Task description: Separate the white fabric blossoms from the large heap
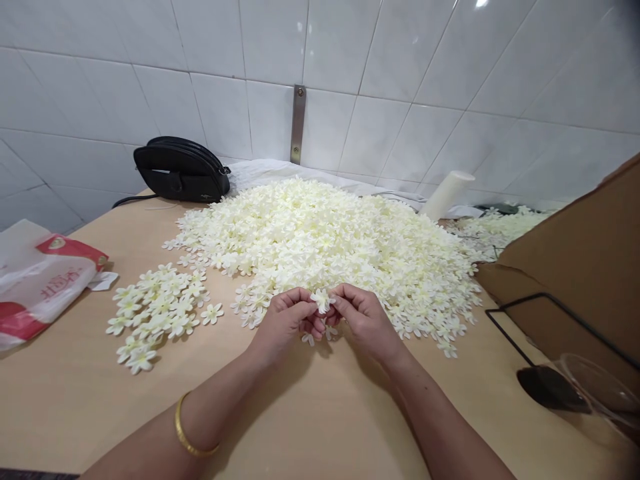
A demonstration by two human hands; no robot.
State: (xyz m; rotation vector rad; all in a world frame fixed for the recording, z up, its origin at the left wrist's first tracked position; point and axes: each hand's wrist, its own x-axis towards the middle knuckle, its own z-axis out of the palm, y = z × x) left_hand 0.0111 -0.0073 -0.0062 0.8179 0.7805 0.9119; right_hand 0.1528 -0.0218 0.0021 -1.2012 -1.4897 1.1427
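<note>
Between my two hands is a small white artificial flower (323,301) with a pale yellow centre. My left hand (287,319) pinches its left side between thumb and forefinger. On the other side, my right hand (363,315) grips it the same way, fingers closed. Just beyond my hands rises a large heap of similar loose flowers (320,233). A smaller group of flowers (160,307) lies to the left, with a single flower (212,313) beside it. A few more petals show beneath my fingers, partly hidden.
A black bag (180,170) stands at the back left near the tiled wall. At the left edge lies a red and white plastic packet (47,287). On the right are a cardboard box (580,267), a black wire frame (550,300) and dark-lensed glasses (553,388). A white roll (447,193) leans behind the heap.
</note>
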